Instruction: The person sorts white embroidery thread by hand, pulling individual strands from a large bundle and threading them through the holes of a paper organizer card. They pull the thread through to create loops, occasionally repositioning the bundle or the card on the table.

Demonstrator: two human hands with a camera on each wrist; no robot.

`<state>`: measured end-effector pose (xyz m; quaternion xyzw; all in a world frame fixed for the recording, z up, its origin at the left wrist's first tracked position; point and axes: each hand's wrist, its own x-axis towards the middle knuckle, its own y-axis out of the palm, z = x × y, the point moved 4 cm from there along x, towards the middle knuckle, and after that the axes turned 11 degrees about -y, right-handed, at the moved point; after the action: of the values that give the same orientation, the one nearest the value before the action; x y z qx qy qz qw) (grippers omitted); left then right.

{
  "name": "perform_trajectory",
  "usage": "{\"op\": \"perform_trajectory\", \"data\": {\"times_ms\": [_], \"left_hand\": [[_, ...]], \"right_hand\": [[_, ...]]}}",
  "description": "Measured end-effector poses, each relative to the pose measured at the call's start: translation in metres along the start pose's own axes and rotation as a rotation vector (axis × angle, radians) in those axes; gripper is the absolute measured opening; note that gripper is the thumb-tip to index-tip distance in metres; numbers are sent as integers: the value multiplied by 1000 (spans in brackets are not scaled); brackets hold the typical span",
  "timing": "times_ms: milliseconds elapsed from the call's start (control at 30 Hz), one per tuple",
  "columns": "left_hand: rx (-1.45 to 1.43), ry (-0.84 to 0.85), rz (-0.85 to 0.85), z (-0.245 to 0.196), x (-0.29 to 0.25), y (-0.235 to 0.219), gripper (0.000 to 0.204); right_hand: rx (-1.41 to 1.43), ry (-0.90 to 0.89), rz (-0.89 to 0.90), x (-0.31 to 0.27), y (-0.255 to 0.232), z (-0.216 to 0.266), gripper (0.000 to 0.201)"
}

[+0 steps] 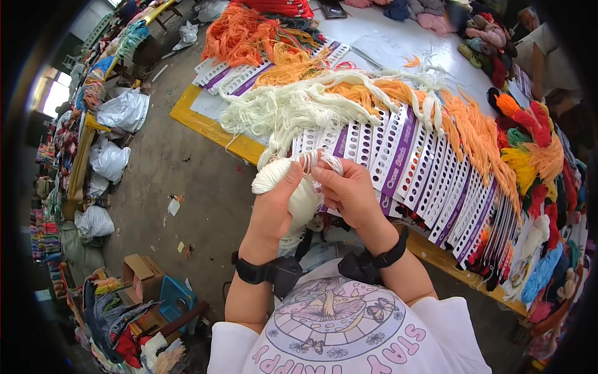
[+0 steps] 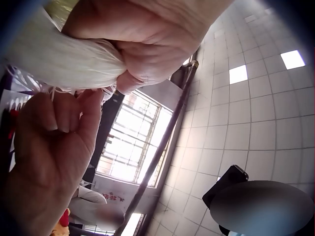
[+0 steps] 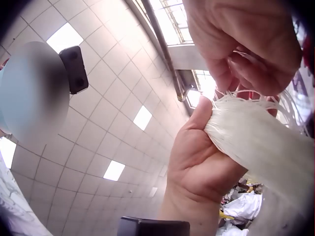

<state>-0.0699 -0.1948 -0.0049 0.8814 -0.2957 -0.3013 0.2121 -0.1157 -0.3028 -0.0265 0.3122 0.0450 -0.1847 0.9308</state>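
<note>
A thick hank of cream-white yarn [image 1: 298, 201] hangs from the left hand [image 1: 271, 209], whose thumb presses on its top end while the fingers curl behind it. In the right wrist view the left hand [image 3: 202, 162] grips the gathered end of the hank [image 3: 261, 137]. Close beside it, the right hand [image 1: 352, 193] pinches thin strands at the top of the hank between thumb and fingers. The left wrist view shows the right hand [image 2: 54, 142] with bent fingers at the strands under the hank [image 2: 74, 61].
Cards with rows of holes [image 1: 389, 146] lie along the table, draped with white yarn [image 1: 280, 112] and orange yarn [image 1: 473, 134]. The yellow table edge [image 1: 205, 128] runs in front. Floor at left holds silvery bags [image 1: 124, 109], a cardboard box [image 1: 140, 268] and a blue bin [image 1: 176, 299].
</note>
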Motion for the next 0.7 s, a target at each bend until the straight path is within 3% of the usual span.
{"op": "perform_trajectory", "data": {"times_ms": [233,367,533,700], "left_hand": [[-90,-49,18,-1,0,-3,34],[-120,-55,51,-1,2,-5,35],[-96,35,-9,2,11,-9,21],[-105,55,-75,2,11,-11,17]], "right_hand": [[95,-40,-10,1,-3,-2,15],[18,-69,-6,1,-2,0,16],[-216,-128,10,-1,0,1,16],[-210,-202,50,0,2,4,16]]}}
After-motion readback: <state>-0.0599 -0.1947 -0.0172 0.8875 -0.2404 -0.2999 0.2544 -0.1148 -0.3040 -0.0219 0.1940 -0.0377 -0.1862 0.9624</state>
